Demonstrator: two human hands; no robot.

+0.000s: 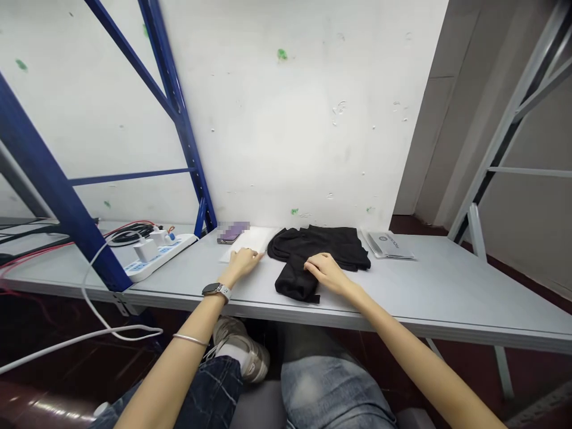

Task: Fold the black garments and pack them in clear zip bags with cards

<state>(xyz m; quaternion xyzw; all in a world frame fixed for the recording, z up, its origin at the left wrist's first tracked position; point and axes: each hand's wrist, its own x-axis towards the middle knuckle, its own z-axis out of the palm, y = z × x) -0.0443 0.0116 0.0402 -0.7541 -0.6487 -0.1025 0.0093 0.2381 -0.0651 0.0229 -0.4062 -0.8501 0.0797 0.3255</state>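
Observation:
A black fabric garment [344, 247] lies spread on the grey tabletop. One folded part of it, a black bundle [295, 280], reaches towards the front edge. My right hand [326, 271] rests on that bundle with its fingers slightly bent, not visibly gripping the cloth. To the left, my left hand [243, 262] lies at the near end of a white sheet [257, 238], thumb apart from the other fingers. The fingertips of that hand are partly hidden. Behind it sits a purple flat object [235, 231], partly blurred out.
A flat packet with printing [391, 245] lies right of the garment. On the left, a white power strip [163, 256] holds plugs, beside coiled cables [131, 233]. A blue rack post [179, 113] and a white wall [304, 119] stand behind the table [447, 286].

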